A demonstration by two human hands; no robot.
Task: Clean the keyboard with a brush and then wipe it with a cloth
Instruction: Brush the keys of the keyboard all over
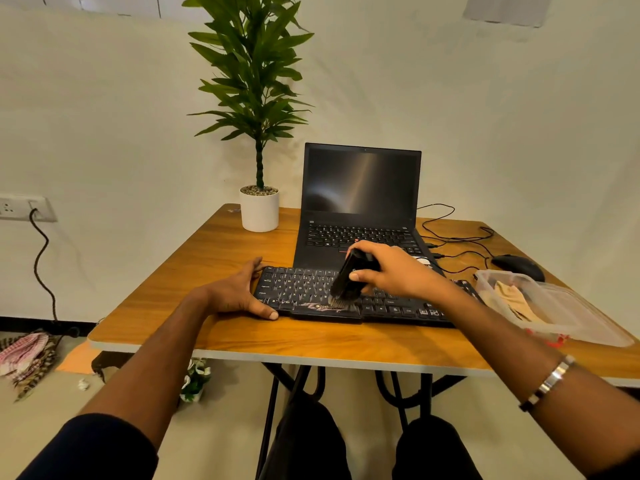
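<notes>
**Keyboard under brush, left end steadied**

The keyboard [346, 299] lies flat on the tabletop [207, 271], directly in front of the laptop [360, 209], between and beneath my two hands. My left hand [239, 292] rests at its left end, fingers straight and spread, thumb along the near corner, gripping nothing. My right hand [391, 268] is above the middle keys, fingers and thumb curled round the black brush [349, 278]. The brush stands tilted, bristles down, touching the near row beside the printed logo. The keyboard is black with pale legends; its right end runs under my right forearm. A beige cloth [512, 299] sits in a clear plastic container [588, 323] just right of the keyboard.
</notes>
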